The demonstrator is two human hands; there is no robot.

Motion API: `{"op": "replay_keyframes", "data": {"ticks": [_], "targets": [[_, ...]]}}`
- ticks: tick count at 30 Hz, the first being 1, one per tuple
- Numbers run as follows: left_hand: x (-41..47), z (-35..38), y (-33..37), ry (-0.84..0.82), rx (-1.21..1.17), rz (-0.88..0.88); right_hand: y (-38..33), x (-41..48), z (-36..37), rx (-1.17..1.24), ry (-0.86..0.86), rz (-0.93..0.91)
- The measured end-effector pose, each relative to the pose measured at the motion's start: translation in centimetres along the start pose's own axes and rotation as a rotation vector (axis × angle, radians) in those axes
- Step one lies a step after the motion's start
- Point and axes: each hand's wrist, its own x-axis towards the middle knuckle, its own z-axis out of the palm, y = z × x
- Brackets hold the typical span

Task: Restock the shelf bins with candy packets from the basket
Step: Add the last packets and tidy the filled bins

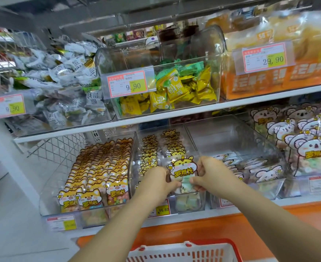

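- White shelf (174, 115): two tiers in view, with an orange base panel below the middle bin.
- Middle bin (132, 163): clear plastic, on the lower tier. It holds two rows of upright yellow animal-face packets running front to back.
- Left bin (48, 188): touches the middle bin's left wall. It is packed with rows of orange fox-face packets.
- Right bin (269, 148): beside the middle bin's right wall. It holds koala-face packets lying low at its front.
- Domed bin (215, 44): one tier above the middle bin, part-filled with yellow and green wrapped candies.
- Basket (184, 251): red rim, white mesh, below the middle bin at the frame's bottom edge; contents not visible.
- Left hand (156, 181), right hand (209, 174): fingers curled, each pinching one side of the candy packet.
- Candy packet (183, 171): upright, at the front of the middle bin's right row.
- Price tag (163, 209): on the middle bin's front, partly hidden by the left forearm.
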Motion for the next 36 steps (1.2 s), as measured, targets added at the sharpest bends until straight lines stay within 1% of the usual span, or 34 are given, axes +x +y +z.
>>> {"op": "replay_keyframes", "data": {"ticks": [2, 3, 6, 9, 12, 14, 16, 18, 20, 25, 30, 32, 34, 35, 36], "targets": [[-0.2, 0.3, 0.0, -0.002, 0.017, 0.013, -0.2, -0.2, -0.6, -0.004, 0.016, -0.013], [-0.2, 0.4, 0.0, -0.005, 0.016, 0.014, -0.5, -0.3, -1.1, -0.03, 0.056, -0.039], [-0.1, 0.5, 0.0, -0.005, -0.006, 0.019, -1.6, -0.8, -2.0, -0.256, 0.203, -0.163], [0.1, 1.0, 0.4, 0.044, -0.005, 0.022, -1.6, -0.6, -1.2, -0.487, 0.208, -0.244], [-0.1, 1.6, 0.4, 0.115, -0.059, 0.016, -0.8, -0.3, -0.3, -0.596, 0.237, -0.29], [-0.1, 1.4, 0.2, 0.103, -0.103, 0.009, -0.5, -0.2, 0.3, -0.646, 0.261, -0.321], [-0.1, 1.1, 0.0, 0.049, -0.137, 0.013, -0.5, 0.0, 0.6, -0.685, 0.27, -0.346], [-0.2, 0.9, 0.0, 0.018, -0.117, 0.027, -0.4, 0.2, 0.7, -0.721, 0.253, -0.356], [-0.2, 1.0, 0.0, 0.028, -0.105, 0.03, -0.4, 0.4, 0.5, -0.748, 0.218, -0.349], [0.1, 0.8, -0.2, -0.025, -0.072, 0.055, -1.0, 0.9, 0.3, -0.806, 0.102, -0.334], [0.5, 2.2, -0.3, 0.106, 0.003, 0.053, -1.5, 1.1, 0.5, -0.88, 0.133, -0.32], [0.8, 2.8, -0.4, 0.134, 0.055, 0.057, -1.4, 1.1, 0.6, -0.907, 0.128, -0.328], [1.1, 2.6, -0.3, 0.087, 0.108, 0.06, -1.2, 1.0, 0.7, -0.921, 0.085, -0.327], [1.3, 2.3, -0.5, 0.028, 0.091, 0.058, -1.2, 1.0, 0.6, -0.922, 0.048, -0.325], [1.5, 1.7, -0.8, -0.056, 0.024, 0.052, -1.2, 1.0, 0.5, -0.918, 0.005, -0.324]]}}
